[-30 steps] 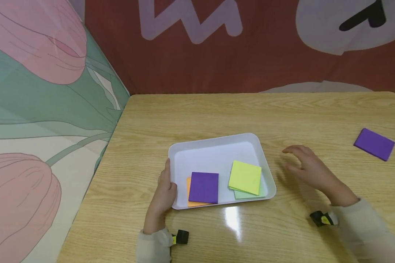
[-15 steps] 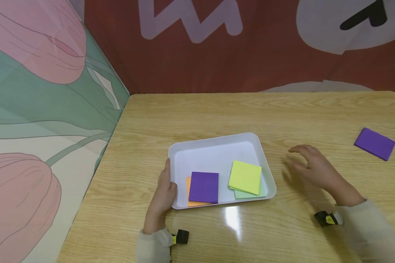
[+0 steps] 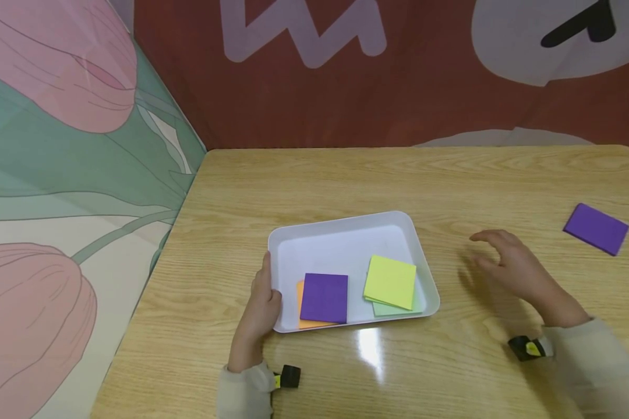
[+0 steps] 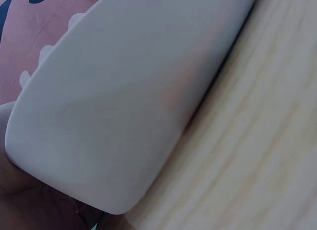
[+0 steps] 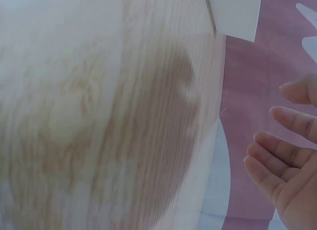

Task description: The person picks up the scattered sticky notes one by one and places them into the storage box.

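A white tray [image 3: 335,244] sits on the wooden table, tilted slightly. My left hand [image 3: 259,308] holds its left end, with the index finger along the outer wall and the thumb over the rim. In the left wrist view, that hand [image 4: 25,195] is partly hidden behind the tray's corner. Inside the tray, a flat purple square [image 3: 324,298] overlaps an orange one [image 3: 301,320]. Beside them, a yellow square [image 3: 390,282] covers part of a light green one [image 3: 393,310]. My right hand [image 3: 519,273] hovers right of the tray, fingers loosely bent, holding nothing.
Another purple piece [image 3: 596,228] lies at the far right of the table [image 3: 346,180]. Behind the table stands a dark red patterned wall [image 3: 424,99]. A flower-printed wall [image 3: 57,174] borders the left side.
My right hand has drifted to the right, farther from the tray. The left hand, the tray and the coloured squares have stayed in place.
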Tool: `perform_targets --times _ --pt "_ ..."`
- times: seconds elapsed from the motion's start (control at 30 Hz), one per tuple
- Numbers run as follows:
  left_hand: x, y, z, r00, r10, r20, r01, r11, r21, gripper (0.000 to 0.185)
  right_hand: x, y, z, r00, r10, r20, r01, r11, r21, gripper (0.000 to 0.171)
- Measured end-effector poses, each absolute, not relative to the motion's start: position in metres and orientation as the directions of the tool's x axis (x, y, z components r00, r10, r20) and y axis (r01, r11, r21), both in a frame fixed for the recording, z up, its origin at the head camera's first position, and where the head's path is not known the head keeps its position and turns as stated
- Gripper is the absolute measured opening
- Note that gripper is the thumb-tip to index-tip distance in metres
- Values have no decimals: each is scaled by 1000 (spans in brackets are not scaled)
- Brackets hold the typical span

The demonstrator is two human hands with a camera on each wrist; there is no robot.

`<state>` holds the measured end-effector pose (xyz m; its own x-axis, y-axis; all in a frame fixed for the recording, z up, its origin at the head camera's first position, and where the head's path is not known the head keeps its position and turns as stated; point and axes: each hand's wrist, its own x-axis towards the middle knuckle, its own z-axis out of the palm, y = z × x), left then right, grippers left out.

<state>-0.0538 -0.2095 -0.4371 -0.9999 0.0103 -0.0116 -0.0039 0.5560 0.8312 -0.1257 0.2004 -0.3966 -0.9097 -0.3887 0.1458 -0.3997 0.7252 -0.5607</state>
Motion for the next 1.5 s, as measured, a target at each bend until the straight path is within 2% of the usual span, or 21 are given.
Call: perform_targets --times 0.4,1.5 --pt "-54 -209 -436 -1000 10 -12 -5 558 830 68 -127 214 -398 -930 -350 113 -347 733 -585 32" --pt "-54 -209 -436 -1000 17 -15 -3 548 836 68 -131 242 -404 -960 -278 43 -254 791 -557 35"
